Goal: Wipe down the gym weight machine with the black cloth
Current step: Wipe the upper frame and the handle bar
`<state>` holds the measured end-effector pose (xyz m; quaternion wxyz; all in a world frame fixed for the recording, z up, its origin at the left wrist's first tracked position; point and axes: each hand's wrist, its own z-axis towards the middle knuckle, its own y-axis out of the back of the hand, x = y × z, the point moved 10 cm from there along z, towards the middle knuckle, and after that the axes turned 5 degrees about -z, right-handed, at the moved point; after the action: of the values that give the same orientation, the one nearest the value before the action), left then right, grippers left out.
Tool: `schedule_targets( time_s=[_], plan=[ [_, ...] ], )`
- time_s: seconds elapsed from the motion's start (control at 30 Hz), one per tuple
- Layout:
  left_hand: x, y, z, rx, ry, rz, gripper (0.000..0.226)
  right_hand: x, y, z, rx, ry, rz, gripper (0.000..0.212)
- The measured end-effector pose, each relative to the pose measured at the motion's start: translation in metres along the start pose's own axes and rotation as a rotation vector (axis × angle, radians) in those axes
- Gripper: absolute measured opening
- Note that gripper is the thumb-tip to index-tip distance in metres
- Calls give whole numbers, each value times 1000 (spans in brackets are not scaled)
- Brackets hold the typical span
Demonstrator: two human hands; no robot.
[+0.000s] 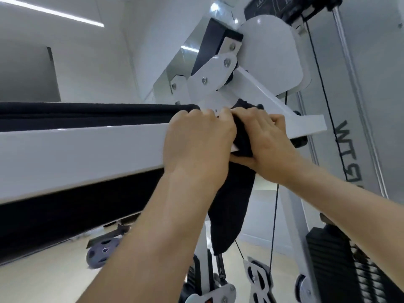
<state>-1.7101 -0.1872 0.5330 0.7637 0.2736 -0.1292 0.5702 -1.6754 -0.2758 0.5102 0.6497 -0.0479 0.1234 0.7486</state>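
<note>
The white arm of the weight machine (76, 154) runs across the view from the left to its pivot plates at centre. The black cloth (231, 204) is wrapped over this arm near the pivot, and a long end hangs down below it. My left hand (196, 145) curls over the top of the arm, its fingers on the cloth's upper edge. My right hand (269, 141) grips the cloth from the right, thumb underneath. The two hands touch at the fingertips.
Black cables (314, 53) run down on the right beside the weight stack (341, 259). Pulleys (260, 278) sit low at centre. A weight plate (102, 250) lies on the floor at lower left. A black pad runs above and below the arm.
</note>
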Motion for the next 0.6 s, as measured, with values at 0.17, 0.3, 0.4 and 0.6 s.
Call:
schedule_targets(
  time_s=[0.17, 0.3, 0.4, 0.6],
  plan=[
    [4, 2, 2, 36, 18, 13, 46, -14, 5, -9, -52, -12, 81, 70],
    [2, 3, -3, 12, 27, 94, 39, -15, 15, -23, -193, 82, 140, 55],
    [3, 1, -2, 20, 29, 95, 57, -45, 13, -30, -199, 122, 179, 49],
    [-7, 0, 4, 51, 93, 86, 72, -131, -19, -36, -37, 50, -104, 83]
  ],
)
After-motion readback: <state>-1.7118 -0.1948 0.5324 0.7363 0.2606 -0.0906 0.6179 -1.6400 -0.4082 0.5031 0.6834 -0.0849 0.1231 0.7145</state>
